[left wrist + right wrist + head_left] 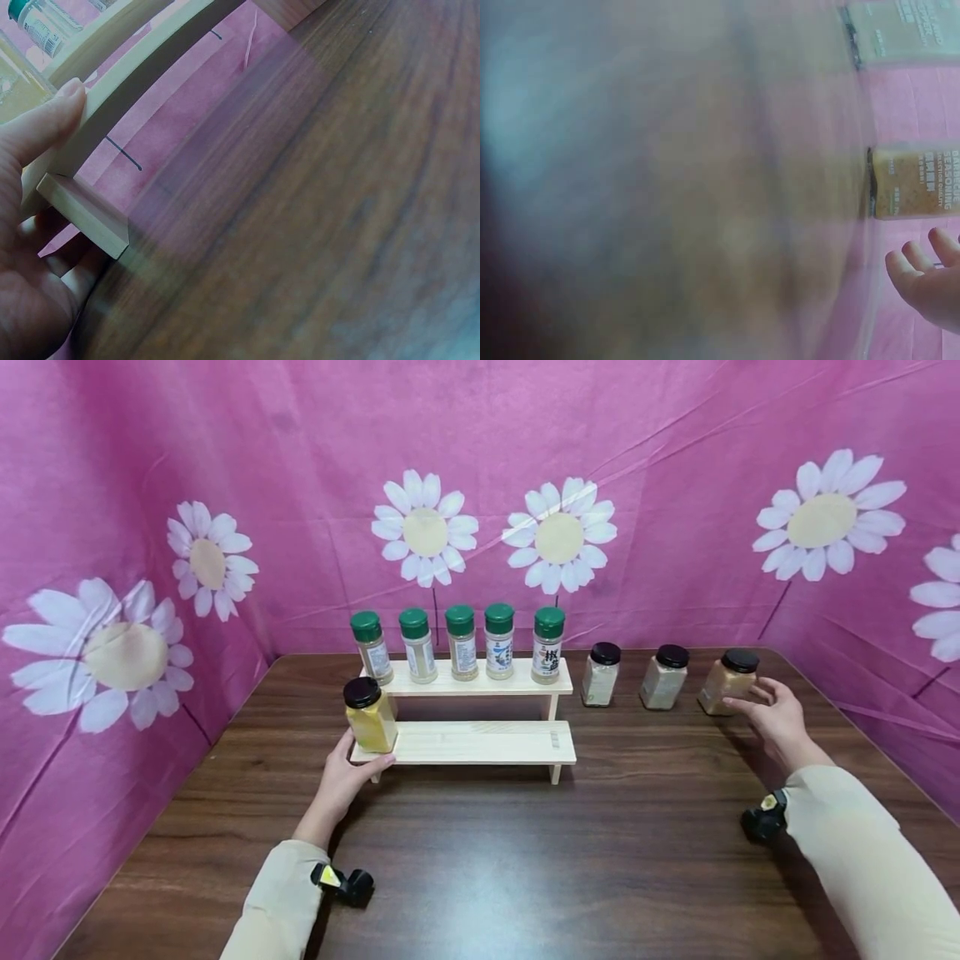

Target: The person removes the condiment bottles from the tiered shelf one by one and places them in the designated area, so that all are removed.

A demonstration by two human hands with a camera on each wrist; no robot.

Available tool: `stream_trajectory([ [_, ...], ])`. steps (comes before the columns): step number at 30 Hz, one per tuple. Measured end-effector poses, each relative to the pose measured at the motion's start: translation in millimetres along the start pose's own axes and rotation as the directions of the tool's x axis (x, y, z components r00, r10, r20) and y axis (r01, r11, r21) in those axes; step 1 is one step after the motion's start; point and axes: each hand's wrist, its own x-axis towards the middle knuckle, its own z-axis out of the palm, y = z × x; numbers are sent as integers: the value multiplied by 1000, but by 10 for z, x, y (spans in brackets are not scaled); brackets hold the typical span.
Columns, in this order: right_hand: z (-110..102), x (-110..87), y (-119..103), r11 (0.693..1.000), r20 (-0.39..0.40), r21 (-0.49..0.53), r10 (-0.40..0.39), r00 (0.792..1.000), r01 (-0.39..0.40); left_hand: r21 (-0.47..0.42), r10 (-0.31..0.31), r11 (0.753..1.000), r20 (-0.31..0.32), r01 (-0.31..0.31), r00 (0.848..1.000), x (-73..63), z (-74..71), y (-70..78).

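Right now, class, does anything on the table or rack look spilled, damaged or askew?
Nothing looks spilled, damaged or toppled. One small oddity: the green-capped shakers on the upper shelf aren't turned alike; the rightmost shaker shows big black characters, the middle shaker doesn't.

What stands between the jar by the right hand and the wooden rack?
Two others: a pale jar beside the wooden rack, then a greyish jar. Nothing visible stands between the right hand and the tan jar.

Through the head camera feed I see a creased pink fabric backdrop (487,427) across the far side and along both flanks, printed with large white daisies (424,532) with cream centres; below it I see a dark wood-grain tabletop (637,827), pale glare (480,893) shining on its near middle
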Motion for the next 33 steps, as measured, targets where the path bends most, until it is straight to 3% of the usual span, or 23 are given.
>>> stream_trajectory([
  [4,-52,-43,73,997,-5,-78,-13,1000,13,-4,7,1000,2,-7,1000,-3,2,6],
  [10,-137,-68,206,998,29,-52,-43,999,44,3,16,1000,2,-16,1000,-2,3,14],
  [17,-131,-39,332,994,57,68,-84,995,80,10,15,1000,-1,-15,1000,-2,2,12],
  [20,-100,-91,294,991,91,71,-121,988,115,14,15,1000,-4,-15,1000,-3,-2,7],
  [24,-20,-171,239,981,116,156,-134,984,115,4,23,1000,-3,-23,1000,-1,-4,0],
  [29,82,-232,243,935,182,335,-188,965,119,3,18,1000,-2,-18,1000,0,-3,-9],
  [33,163,-263,283,879,215,463,-239,947,117,16,11,1000,-3,-11,1000,3,-9,-21],
])
